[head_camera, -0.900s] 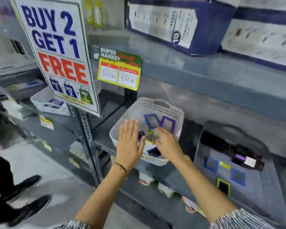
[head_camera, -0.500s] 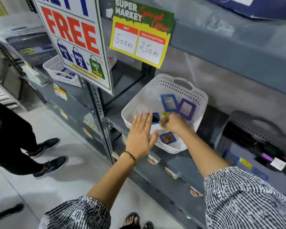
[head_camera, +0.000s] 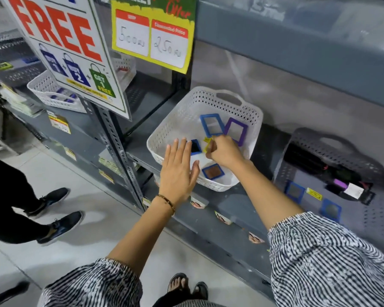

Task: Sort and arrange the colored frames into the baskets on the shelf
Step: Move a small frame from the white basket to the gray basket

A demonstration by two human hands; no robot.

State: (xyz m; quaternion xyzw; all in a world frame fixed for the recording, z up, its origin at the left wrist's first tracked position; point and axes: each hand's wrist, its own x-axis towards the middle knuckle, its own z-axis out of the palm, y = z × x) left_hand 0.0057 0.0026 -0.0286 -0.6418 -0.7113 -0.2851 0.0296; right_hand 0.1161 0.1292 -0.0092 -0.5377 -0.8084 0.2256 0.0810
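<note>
A white perforated basket (head_camera: 177, 120) sits on the grey shelf. Inside it lie a blue frame (head_camera: 212, 125), a purple frame (head_camera: 235, 131), a small blue frame with a dark centre (head_camera: 196, 147) and another blue frame (head_camera: 213, 171) near the front rim. My right hand (head_camera: 225, 151) is inside the basket, fingers pinched on a yellow frame (head_camera: 208, 144). My left hand (head_camera: 179, 171) rests flat, fingers spread, on the basket's front rim. To the right, a grey basket (head_camera: 341, 147) holds two blue frames (head_camera: 294, 191), a yellow tag and dark items.
Another white basket (head_camera: 51, 91) with blue pieces stands on the shelf at left. A large "FREE" sign (head_camera: 71, 52) and a yellow price card (head_camera: 151, 38) hang above. A person's dark legs and shoes (head_camera: 56, 224) stand on the floor at left.
The view has moved closer and lower toward the basket. My right hand stays pinched on the yellow frame inside the basket; my left hand stays flat at the rim.
</note>
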